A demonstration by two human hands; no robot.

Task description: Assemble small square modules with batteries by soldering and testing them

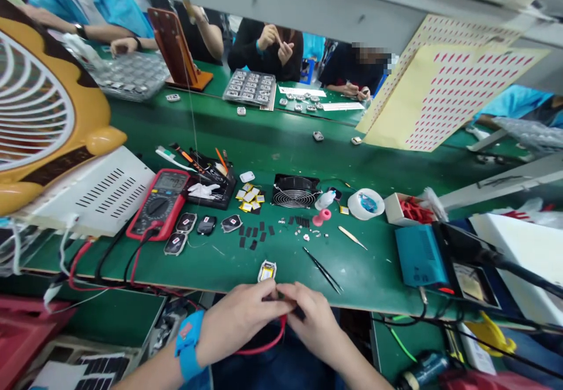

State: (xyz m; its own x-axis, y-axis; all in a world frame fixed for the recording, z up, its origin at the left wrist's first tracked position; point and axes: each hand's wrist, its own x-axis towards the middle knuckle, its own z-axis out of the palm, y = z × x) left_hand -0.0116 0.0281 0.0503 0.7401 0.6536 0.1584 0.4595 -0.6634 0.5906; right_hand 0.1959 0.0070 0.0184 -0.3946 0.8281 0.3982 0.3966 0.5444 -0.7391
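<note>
My left hand [253, 309], with a blue wristband, and my right hand [313, 315] meet at the bench's front edge, fingers closed and pressed together. A red test lead [269, 348] loops beneath them, and its upper end goes in between the hands beside my right fingers. What my left fingers pinch is hidden. Just beyond the fingertips lies a small watch-like case [267, 270], its yellow-edged battery showing. To the right rest black tweezers [322, 269]. Several small black pads [253, 237] are spread out farther back.
Left stands a red multimeter [159, 203] beside a white power supply [94, 193]. A black fan [295, 192], loose batteries [250, 197] and a white round tub [366, 203] sit mid-bench. A blue soldering station [421, 255] is at right. Co-workers sit opposite.
</note>
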